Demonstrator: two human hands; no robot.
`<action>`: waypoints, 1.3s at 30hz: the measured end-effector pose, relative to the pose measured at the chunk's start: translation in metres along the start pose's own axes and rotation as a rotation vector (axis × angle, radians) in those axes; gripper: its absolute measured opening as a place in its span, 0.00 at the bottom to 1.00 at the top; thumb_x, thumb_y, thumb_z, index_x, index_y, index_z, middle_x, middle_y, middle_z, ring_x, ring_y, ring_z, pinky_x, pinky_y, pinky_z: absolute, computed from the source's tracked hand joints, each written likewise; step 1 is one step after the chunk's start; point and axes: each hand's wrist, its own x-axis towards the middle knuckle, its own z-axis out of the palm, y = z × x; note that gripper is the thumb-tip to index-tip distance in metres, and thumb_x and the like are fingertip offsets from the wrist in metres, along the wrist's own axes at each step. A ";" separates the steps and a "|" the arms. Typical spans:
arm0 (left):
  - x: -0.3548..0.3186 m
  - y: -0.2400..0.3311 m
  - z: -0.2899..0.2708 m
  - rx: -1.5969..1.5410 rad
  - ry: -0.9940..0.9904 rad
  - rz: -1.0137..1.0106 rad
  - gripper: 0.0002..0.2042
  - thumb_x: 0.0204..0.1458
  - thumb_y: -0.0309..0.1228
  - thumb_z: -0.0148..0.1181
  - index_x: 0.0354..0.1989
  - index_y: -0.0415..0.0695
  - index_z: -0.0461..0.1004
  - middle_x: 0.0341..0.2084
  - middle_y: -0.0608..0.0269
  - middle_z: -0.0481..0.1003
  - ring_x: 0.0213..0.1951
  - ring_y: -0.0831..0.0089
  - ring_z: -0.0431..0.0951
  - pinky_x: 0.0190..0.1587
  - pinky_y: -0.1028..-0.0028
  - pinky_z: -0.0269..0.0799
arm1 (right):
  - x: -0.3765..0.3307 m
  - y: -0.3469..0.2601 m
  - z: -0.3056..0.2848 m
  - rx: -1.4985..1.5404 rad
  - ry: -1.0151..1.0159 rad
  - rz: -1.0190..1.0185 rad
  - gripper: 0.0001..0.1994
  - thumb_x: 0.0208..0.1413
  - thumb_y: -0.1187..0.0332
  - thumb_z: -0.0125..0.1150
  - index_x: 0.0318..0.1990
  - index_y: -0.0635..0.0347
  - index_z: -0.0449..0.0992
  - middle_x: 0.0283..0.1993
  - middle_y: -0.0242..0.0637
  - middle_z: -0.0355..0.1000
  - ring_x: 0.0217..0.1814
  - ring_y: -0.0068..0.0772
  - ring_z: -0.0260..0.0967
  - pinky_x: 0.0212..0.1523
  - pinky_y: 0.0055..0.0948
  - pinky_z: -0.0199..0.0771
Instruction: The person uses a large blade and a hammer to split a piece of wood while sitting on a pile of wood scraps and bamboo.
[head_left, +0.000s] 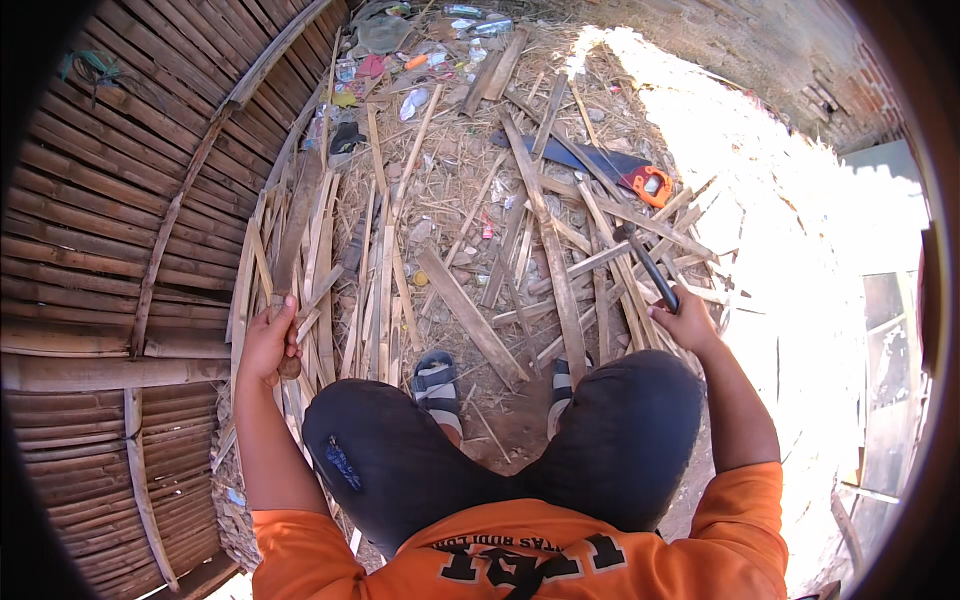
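At the left, beside the bamboo wall, my left hand (pixel 268 342) is closed around a brown wooden slat (pixel 297 225). The slat points away from me, and a short end of it shows below my fingers. My right hand (pixel 688 320) grips the black handle of a hammer (pixel 655 272) at the right. The hammer's dark head lies over several loose wooden strips (pixel 625 290), and I cannot tell if it touches them. Farther off, a handsaw (pixel 590 160) with an orange handle lies across more strips.
Long thin strips (pixel 385 290) lie along the left. A wider board (pixel 470 315) rests before my sandals (pixel 437 385). The bamboo wall (pixel 110 220) rises at the left. Plastic litter (pixel 415 102) and straw cover the far ground; a brick wall (pixel 840 80) stands far right.
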 end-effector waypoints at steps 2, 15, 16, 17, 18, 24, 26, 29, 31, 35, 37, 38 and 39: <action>-0.018 0.019 0.002 -0.039 0.019 0.071 0.23 0.59 0.56 0.62 0.32 0.47 0.69 0.16 0.72 0.64 0.16 0.82 0.62 0.23 0.75 0.67 | -0.027 0.027 0.024 0.062 -0.037 0.050 0.18 0.53 0.57 0.73 0.37 0.64 0.77 0.28 0.42 0.74 0.31 0.37 0.72 0.38 0.38 0.72; -0.067 0.092 0.113 -0.303 -0.091 0.311 0.21 0.63 0.54 0.57 0.34 0.46 0.68 0.17 0.72 0.62 0.18 0.81 0.59 0.29 0.74 0.65 | -0.120 0.160 0.135 0.197 -0.104 0.298 0.17 0.57 0.56 0.67 0.38 0.64 0.78 0.31 0.51 0.77 0.36 0.51 0.77 0.41 0.44 0.74; -0.067 0.089 0.118 -0.273 -0.102 0.313 0.21 0.63 0.54 0.57 0.33 0.46 0.69 0.17 0.72 0.62 0.18 0.81 0.60 0.29 0.74 0.65 | -0.121 0.160 0.133 0.203 -0.107 0.306 0.17 0.57 0.56 0.67 0.38 0.64 0.78 0.31 0.51 0.77 0.36 0.51 0.77 0.41 0.44 0.75; -0.064 0.085 0.121 -0.254 -0.123 0.302 0.21 0.63 0.53 0.57 0.33 0.46 0.69 0.17 0.71 0.62 0.18 0.81 0.60 0.29 0.74 0.65 | -0.123 0.159 0.132 0.204 -0.112 0.312 0.17 0.57 0.56 0.67 0.39 0.64 0.78 0.31 0.51 0.77 0.36 0.51 0.77 0.41 0.44 0.75; -0.061 0.080 0.121 -0.234 -0.138 0.289 0.21 0.63 0.53 0.57 0.33 0.46 0.69 0.17 0.71 0.62 0.18 0.81 0.60 0.29 0.74 0.65 | -0.122 0.156 0.129 0.205 -0.121 0.311 0.17 0.57 0.56 0.67 0.39 0.64 0.78 0.31 0.51 0.77 0.37 0.52 0.78 0.41 0.45 0.75; -0.060 0.077 0.120 -0.250 -0.130 0.246 0.20 0.64 0.53 0.56 0.34 0.47 0.70 0.18 0.71 0.62 0.18 0.81 0.61 0.29 0.74 0.65 | -0.096 0.102 0.095 0.236 -0.184 0.186 0.17 0.58 0.56 0.66 0.40 0.63 0.78 0.33 0.52 0.77 0.38 0.54 0.78 0.42 0.45 0.75; -0.060 0.075 0.116 -0.283 -0.110 0.240 0.20 0.64 0.53 0.56 0.34 0.47 0.70 0.18 0.71 0.62 0.18 0.81 0.61 0.29 0.74 0.65 | -0.073 0.067 0.082 0.231 -0.259 0.082 0.17 0.59 0.56 0.65 0.40 0.63 0.78 0.33 0.52 0.78 0.38 0.54 0.78 0.42 0.45 0.75; -0.059 0.077 0.116 -0.304 -0.069 0.228 0.20 0.64 0.53 0.56 0.34 0.46 0.70 0.19 0.72 0.62 0.19 0.81 0.61 0.29 0.73 0.66 | -0.035 0.017 0.080 0.145 -0.429 -0.140 0.17 0.59 0.56 0.65 0.41 0.63 0.78 0.34 0.52 0.78 0.39 0.55 0.78 0.43 0.45 0.76; -0.058 0.075 0.112 -0.327 -0.058 0.217 0.20 0.64 0.53 0.55 0.34 0.46 0.70 0.19 0.72 0.62 0.19 0.81 0.61 0.29 0.73 0.66 | -0.003 -0.006 0.096 0.049 -0.541 -0.346 0.16 0.61 0.56 0.63 0.42 0.62 0.78 0.34 0.50 0.78 0.41 0.51 0.78 0.45 0.45 0.75; -0.054 0.068 0.102 -0.303 -0.035 0.195 0.20 0.64 0.53 0.56 0.34 0.47 0.69 0.19 0.72 0.62 0.19 0.81 0.62 0.29 0.74 0.66 | 0.035 -0.014 0.139 -0.194 -0.688 -0.531 0.19 0.62 0.52 0.59 0.45 0.61 0.79 0.38 0.54 0.78 0.45 0.55 0.77 0.49 0.49 0.74; -0.052 0.063 0.097 -0.311 -0.023 0.174 0.20 0.64 0.53 0.56 0.33 0.47 0.69 0.18 0.73 0.62 0.19 0.82 0.62 0.29 0.74 0.67 | 0.038 -0.009 0.148 -0.401 -0.705 -0.481 0.20 0.63 0.51 0.57 0.48 0.59 0.78 0.41 0.54 0.78 0.48 0.55 0.77 0.52 0.50 0.74; -0.052 0.062 0.094 -0.313 -0.021 0.165 0.21 0.63 0.53 0.56 0.33 0.47 0.68 0.18 0.73 0.62 0.19 0.82 0.62 0.29 0.74 0.67 | 0.037 -0.005 0.150 -0.502 -0.708 -0.452 0.20 0.63 0.51 0.55 0.49 0.59 0.78 0.43 0.53 0.79 0.50 0.56 0.77 0.54 0.51 0.74; -0.050 0.060 0.092 -0.304 -0.015 0.167 0.21 0.63 0.53 0.57 0.33 0.47 0.68 0.18 0.73 0.62 0.19 0.82 0.62 0.29 0.74 0.67 | 0.038 -0.001 0.148 -0.507 -0.651 -0.393 0.20 0.63 0.52 0.55 0.49 0.58 0.78 0.44 0.54 0.79 0.50 0.56 0.77 0.54 0.51 0.74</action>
